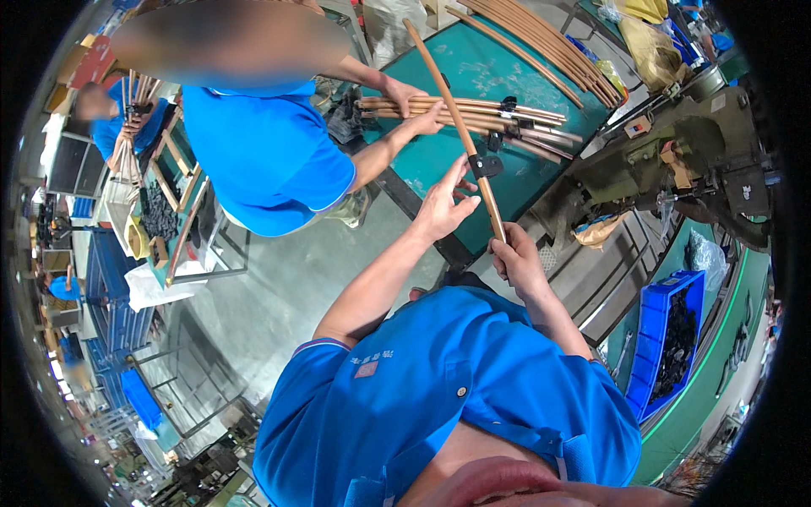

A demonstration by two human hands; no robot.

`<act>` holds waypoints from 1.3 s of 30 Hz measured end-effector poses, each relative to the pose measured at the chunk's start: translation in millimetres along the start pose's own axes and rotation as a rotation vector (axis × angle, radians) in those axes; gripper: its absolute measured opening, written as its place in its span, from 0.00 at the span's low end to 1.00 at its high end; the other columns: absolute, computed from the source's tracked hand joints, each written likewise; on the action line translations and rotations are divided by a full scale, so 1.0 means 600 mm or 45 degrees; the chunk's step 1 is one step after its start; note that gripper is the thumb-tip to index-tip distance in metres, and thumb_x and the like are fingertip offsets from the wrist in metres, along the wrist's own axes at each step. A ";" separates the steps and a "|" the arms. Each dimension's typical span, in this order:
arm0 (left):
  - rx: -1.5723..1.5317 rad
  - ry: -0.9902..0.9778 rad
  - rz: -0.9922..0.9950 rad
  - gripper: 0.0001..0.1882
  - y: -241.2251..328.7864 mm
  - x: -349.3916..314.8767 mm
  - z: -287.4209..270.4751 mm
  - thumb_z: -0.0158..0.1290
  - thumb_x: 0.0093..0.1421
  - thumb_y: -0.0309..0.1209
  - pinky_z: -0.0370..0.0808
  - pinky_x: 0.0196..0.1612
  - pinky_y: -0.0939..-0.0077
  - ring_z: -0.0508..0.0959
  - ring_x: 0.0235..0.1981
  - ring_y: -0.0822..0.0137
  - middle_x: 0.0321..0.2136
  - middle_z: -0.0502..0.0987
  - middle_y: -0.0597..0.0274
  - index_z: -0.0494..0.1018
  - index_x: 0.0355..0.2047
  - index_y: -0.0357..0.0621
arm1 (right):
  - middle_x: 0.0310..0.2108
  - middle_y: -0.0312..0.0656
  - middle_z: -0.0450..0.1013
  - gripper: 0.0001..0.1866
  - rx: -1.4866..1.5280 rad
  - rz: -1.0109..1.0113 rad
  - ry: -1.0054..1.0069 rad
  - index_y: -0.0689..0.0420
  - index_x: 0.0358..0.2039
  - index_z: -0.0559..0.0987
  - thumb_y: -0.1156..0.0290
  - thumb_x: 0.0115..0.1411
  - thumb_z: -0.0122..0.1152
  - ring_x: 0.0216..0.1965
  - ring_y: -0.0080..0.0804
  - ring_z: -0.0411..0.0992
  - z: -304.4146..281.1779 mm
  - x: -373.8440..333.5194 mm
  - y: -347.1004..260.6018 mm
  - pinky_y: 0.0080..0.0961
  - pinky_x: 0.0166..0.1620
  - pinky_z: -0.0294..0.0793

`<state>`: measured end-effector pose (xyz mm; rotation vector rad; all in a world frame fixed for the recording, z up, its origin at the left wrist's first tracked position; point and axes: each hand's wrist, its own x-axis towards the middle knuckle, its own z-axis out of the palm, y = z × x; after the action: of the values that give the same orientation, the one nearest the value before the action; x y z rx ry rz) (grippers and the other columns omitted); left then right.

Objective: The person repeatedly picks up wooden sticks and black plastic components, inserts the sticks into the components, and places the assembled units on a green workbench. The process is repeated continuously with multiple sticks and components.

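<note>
A long, light-brown pole (457, 117) with a black plastic clamp (486, 166) slants in front of me above the green table. Its lower end is gripped by my right hand (517, 258), fingers closed around it. My left hand (446, 206) is open beside the pole, just below the clamp, its fingers spread and their tips close to the wood; whether they touch it I cannot tell. Beyond my pole, a co-worker's hands (414, 114) rest on a bundle of similar poles (532, 112), several with black clamps, on the table.
The green table (490, 68) carries more bare poles (549, 42) at its far side. A co-worker in blue (253, 160) stands at the left. Heavy dark machinery (701, 152) is at the right, near a blue crate (646, 346) of black parts.
</note>
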<state>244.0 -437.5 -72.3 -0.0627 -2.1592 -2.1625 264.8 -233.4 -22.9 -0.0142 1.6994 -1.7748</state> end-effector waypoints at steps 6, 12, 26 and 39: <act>-0.025 0.007 -0.029 0.41 0.010 0.008 -0.021 0.56 0.59 0.25 0.73 0.48 0.72 0.75 0.46 0.69 0.59 0.69 0.52 0.48 0.69 0.39 | 0.26 0.36 0.70 0.15 -0.252 -0.097 0.072 0.65 0.49 0.69 0.73 0.64 0.53 0.20 0.18 0.65 0.016 0.000 0.001 0.18 0.22 0.64; -0.064 0.094 0.028 0.40 -0.008 0.002 -0.029 0.57 0.58 0.26 0.75 0.43 0.72 0.77 0.43 0.67 0.56 0.72 0.50 0.51 0.68 0.38 | 0.25 0.35 0.69 0.15 -0.321 -0.114 0.075 0.65 0.49 0.70 0.74 0.62 0.54 0.21 0.19 0.67 0.025 0.004 -0.001 0.20 0.24 0.66; -0.054 0.112 0.003 0.36 -0.011 -0.012 -0.042 0.55 0.59 0.24 0.75 0.44 0.71 0.78 0.45 0.67 0.56 0.73 0.50 0.54 0.66 0.40 | 0.25 0.36 0.70 0.16 -0.396 -0.093 0.063 0.65 0.49 0.70 0.74 0.62 0.54 0.22 0.22 0.69 0.031 0.001 0.000 0.22 0.25 0.68; -0.108 0.132 0.020 0.38 -0.018 -0.019 -0.040 0.55 0.59 0.24 0.75 0.45 0.70 0.77 0.43 0.67 0.54 0.74 0.51 0.50 0.68 0.41 | 0.25 0.36 0.70 0.16 -0.369 -0.053 0.032 0.65 0.49 0.70 0.73 0.63 0.53 0.22 0.21 0.68 0.029 -0.007 -0.003 0.21 0.24 0.66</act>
<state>254.9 -461.1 -84.1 0.0268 -2.0051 -2.1964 274.8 -246.9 -16.9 -0.1555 1.9734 -1.5484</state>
